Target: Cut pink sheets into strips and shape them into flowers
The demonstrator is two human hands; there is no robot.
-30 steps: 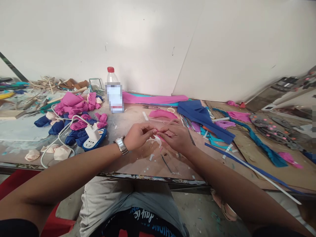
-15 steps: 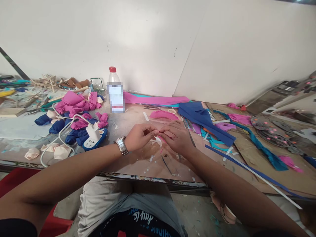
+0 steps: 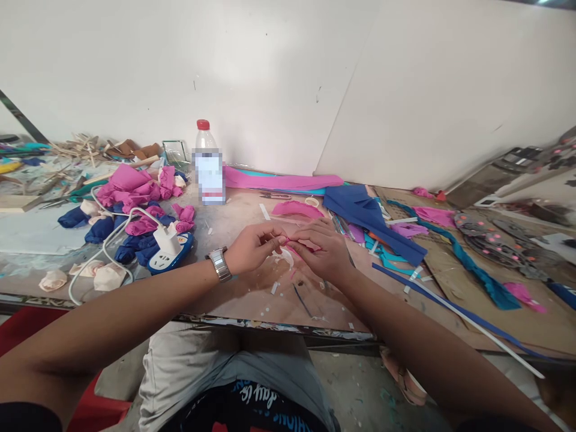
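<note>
My left hand (image 3: 254, 249), with a metal watch (image 3: 220, 264) on its wrist, pinches one end of a thin pink strip (image 3: 309, 243) between thumb and forefinger. Around the rest of that strip my right hand (image 3: 324, 251) is closed, its fingertips almost meeting those of the left. Most of the strip is hidden by the fingers; it looks like paper or cloth. Beneath the hands lies a white curved scrap (image 3: 284, 259) on the tabletop. Just beyond them rests a curved pink piece (image 3: 297, 209) beside a tape ring (image 3: 311, 201).
Pink, blue and cream bundles (image 3: 130, 180) lie at the left, near a power strip (image 3: 171, 255) with a looping white cable. A red-capped bottle (image 3: 206, 139) stands by the wall. Blue sheets (image 3: 373, 225), a long white stick (image 3: 477, 330) and teal cloth (image 3: 477, 273) lie on the right.
More of the pink strip shows between my fingers. Both hands stay close together in nearly the same place, and the view has shifted slightly.
</note>
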